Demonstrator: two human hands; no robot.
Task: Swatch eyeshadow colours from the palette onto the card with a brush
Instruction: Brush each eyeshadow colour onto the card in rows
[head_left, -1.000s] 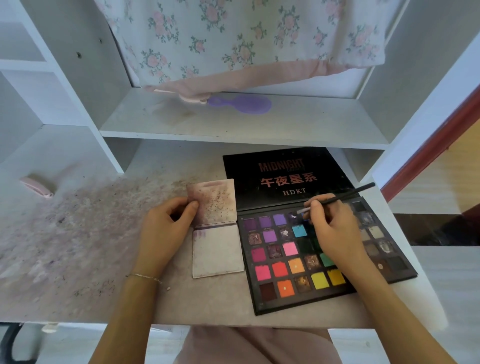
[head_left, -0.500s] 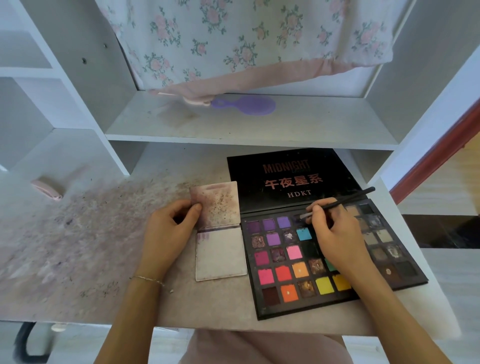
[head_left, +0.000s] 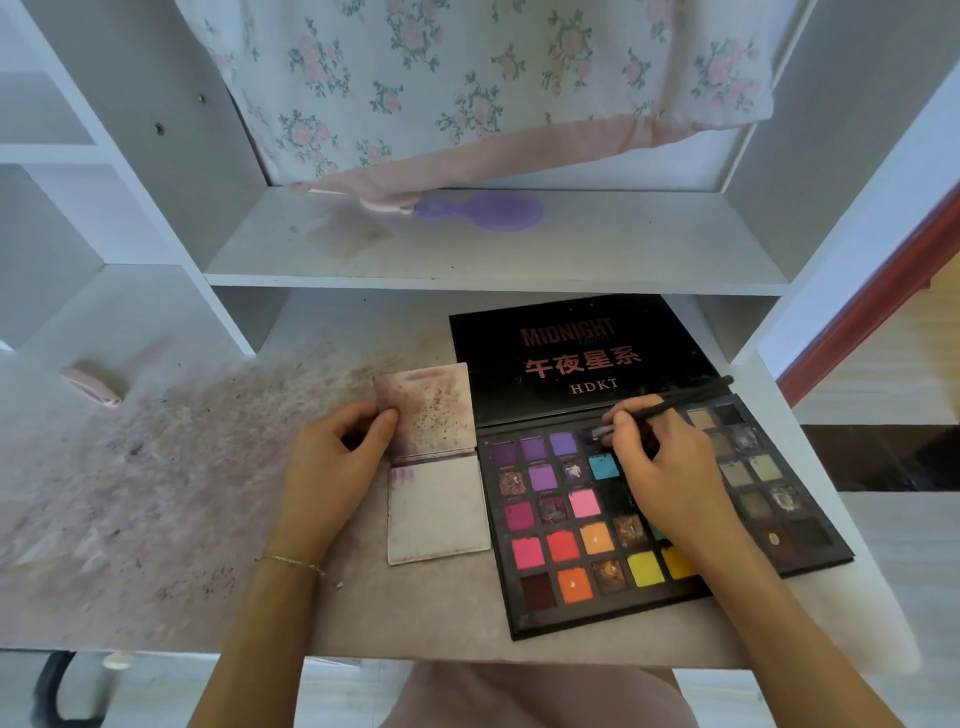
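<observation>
On a stained desk (head_left: 156, 519), the right hand (head_left: 670, 473) pinches a brush (head_left: 670, 405), its tip at the open palette's (head_left: 571, 551) top row, while the left hand (head_left: 332, 467) pinches the smudged card (head_left: 436, 509) just beside the palette.
</observation>
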